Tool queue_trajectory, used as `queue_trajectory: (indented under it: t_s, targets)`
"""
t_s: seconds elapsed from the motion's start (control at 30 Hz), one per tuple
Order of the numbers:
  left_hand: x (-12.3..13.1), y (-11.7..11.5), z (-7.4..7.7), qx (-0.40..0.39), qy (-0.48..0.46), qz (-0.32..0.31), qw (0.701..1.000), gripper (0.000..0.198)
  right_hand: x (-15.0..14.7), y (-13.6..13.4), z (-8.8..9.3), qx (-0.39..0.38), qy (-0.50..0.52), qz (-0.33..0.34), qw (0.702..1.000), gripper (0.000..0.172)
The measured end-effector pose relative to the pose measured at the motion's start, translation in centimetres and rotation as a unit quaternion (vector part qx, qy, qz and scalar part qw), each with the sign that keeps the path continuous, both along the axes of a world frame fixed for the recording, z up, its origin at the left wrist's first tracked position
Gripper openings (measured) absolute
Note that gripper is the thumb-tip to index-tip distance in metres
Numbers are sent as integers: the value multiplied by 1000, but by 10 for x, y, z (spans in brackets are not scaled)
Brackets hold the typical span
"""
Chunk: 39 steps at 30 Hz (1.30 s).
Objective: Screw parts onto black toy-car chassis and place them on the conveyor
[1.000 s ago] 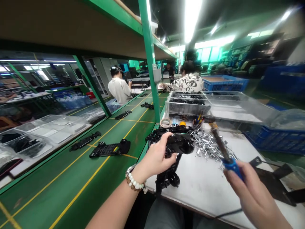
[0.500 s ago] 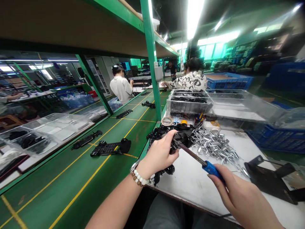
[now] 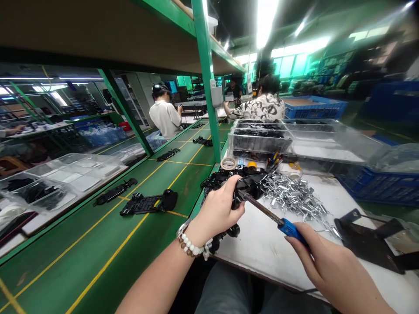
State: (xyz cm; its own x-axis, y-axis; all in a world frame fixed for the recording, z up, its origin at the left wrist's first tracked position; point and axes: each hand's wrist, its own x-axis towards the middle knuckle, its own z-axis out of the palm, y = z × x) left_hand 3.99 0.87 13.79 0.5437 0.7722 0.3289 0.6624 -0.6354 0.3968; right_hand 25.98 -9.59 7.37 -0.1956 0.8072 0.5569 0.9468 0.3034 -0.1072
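Note:
My left hand (image 3: 218, 213) grips a black plastic assembly (image 3: 248, 185), with more black parts and small wheels hanging below it at the table's edge. My right hand (image 3: 330, 270) holds a blue-handled soldering iron (image 3: 288, 229) by its handle. Its dark shaft slants up and left, and the tip reaches the black assembly beside my left fingers. A heap of bent silver metal clips (image 3: 291, 194) lies on the white work table (image 3: 268, 257) just beyond the iron.
A clear tray of black parts (image 3: 260, 140) and a tape roll (image 3: 228, 163) stand behind the clips. A flat black piece (image 3: 366, 242) lies at right. Black parts sit on the green conveyor belt (image 3: 170, 183) at left. Two co-workers (image 3: 260, 104) sit further along.
The soldering iron has swung from pointing up and away to slanting left, its tip now at the black assembly. My right hand has moved left with it.

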Motion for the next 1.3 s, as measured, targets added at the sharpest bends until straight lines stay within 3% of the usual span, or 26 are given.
queue_trajectory:
  t_s: [0.63,0.93,1.1,1.3]
  targets:
    - [4,-1,-3,7,-11,0,1000,50,0,-3,2,8,-14,-15,1000,26]
    - [3,0,-5,4,-19,20,1000,51,-4,-5,-1,108,-50,-42,992,24]
    - [0,3,-6,-1,-24,40,999,52,-2,-5,-11,101,-20,-44,994,27]
    - [3,1,-6,7,-19,26,999,51,-7,-2,-11,82,-18,-62,995,26]
